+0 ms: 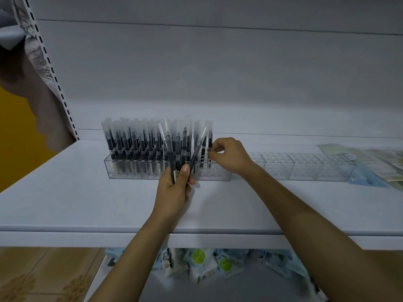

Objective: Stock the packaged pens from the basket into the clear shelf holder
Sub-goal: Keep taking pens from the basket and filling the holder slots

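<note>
At the upper left of the frame a slotted shelf upright (46,62) runs down at a slant, with a patterned cloth (30,42) hanging behind it and a yellow wall (13,131) below that. Tan patterned floor tiles (43,277) fill the lower left corner.

A white shelf (65,192) spans the middle of the frame. On it, left of centre, stands the clear holder (216,175), a long transparent box. Its left and middle sections are packed with upright packaged pens (135,144), dark barrels in clear sleeves.

Just in front of the holder, near the centre of the frame, the left hand (174,190) grips a small fan of sleeved pens (171,158) by their lower ends, fingers curled round them and thumb pressed across the front. The fan spreads upward in front of the stocked rows.

Right of that, the right hand (229,155) pinches a single pen (210,138) between thumb and forefinger. This pen stands upright at the right end of the filled rows, its lower end down in the holder.

Further right a second clear holder (305,168) lies in line with the first, its grid of holes showing. At the far right edge, flat blue and green packets (370,162) lie on the shelf.

Below the shelf's front edge, at lower centre, lies a heap of packets with green round faces (207,262).
</note>
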### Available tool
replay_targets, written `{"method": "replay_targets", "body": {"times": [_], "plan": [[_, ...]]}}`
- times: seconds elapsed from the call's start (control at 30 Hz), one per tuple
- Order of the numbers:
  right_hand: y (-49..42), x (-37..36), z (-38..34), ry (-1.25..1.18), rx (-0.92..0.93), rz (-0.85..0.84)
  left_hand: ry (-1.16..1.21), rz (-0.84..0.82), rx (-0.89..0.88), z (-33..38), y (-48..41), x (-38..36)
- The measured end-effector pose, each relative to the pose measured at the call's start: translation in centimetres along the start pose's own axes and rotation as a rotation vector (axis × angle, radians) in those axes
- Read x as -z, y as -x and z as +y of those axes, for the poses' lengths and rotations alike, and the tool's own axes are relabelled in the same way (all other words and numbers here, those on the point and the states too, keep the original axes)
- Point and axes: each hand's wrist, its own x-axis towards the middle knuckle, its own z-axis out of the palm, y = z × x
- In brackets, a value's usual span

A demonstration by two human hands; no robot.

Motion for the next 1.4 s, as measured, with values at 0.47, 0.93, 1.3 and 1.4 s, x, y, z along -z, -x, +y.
{"method": "replay_targets", "body": {"times": [0.47, 0.93, 1.3, 1.4], "plan": [[5.8, 2.1, -3.4, -0.446, 0.064, 0.169, 0.003, -0.076, -0.027, 0.9, 0.6, 0.0], [7.9, 0.0, -5.5, -0.668, -0.07, 0.216, -0.083, -0.198, -0.098, 1.2, 1.1, 0.2], [7.5, 0.8, -5.4, -0.678, -0.094, 0.122, -0.019, -0.197, -0.028, 0.6, 0.6, 0.1], [4.1, 3.1, -4.2, -0.677, -0.134, 0.339, -0.059, -0.18, -0.022, 0.4, 0.6, 0.1]]}}
